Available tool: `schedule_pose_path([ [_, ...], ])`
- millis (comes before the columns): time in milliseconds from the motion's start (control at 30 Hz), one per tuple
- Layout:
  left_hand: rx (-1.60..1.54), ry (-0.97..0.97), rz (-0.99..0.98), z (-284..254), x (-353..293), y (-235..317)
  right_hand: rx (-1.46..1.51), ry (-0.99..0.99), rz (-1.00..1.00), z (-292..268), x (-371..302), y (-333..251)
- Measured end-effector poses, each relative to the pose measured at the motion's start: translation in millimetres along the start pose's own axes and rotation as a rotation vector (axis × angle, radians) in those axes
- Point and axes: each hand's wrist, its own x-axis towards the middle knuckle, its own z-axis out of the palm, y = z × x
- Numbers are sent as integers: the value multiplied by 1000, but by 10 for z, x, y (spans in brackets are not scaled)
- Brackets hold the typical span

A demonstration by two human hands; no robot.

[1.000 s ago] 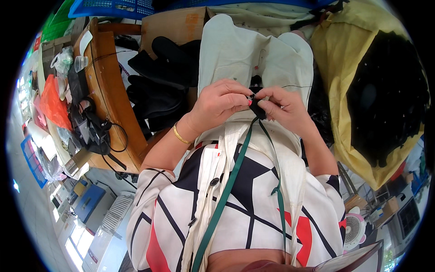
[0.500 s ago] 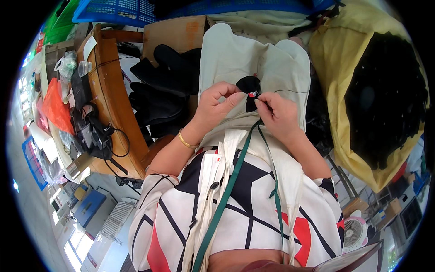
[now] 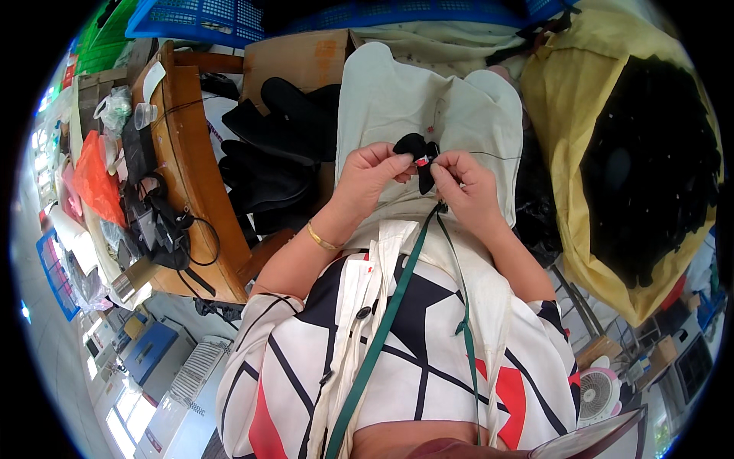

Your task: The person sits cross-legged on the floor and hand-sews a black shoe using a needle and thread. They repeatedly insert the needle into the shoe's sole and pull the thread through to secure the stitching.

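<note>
Over the pale apron [image 3: 386,88] on my lap, both hands hold a small black cloth piece [image 3: 410,144]. A small red-and-white patch shows at its middle. My left hand [image 3: 365,180] is closed on the cloth's left side, thumb on top. From the right, my right hand [image 3: 470,190] pinches the lower part between thumb and fingertips. A thin dark line like a thread [image 3: 497,155] runs rightward from near my right hand across the apron. Whether a needle is in the fingers cannot be made out. A green cord [image 3: 382,336] hangs down my front, its end just below the cloth.
To the left stands a wooden table [image 3: 200,183] with black cords, an orange bag [image 3: 99,180] and a clear cup [image 3: 144,115]. Black shoe-like pieces [image 3: 283,138] lie by a cardboard box [image 3: 298,63]. A yellow sack [image 3: 569,153] full of black pieces stands right. A blue basket [image 3: 206,21] is beyond.
The black cloth has tilted and turned a little between my hands, its upper part shifting left. Both hands keep hold of it and have moved only slightly.
</note>
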Motion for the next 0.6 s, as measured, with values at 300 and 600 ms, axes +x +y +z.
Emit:
schedule_pose_path([
  [300,499,-101,417,-69,29,192,110,-49,74,-27,-5,-53],
  [600,844,-231,580,-26,23,319,196,-109,130,-21,-17,-37],
])
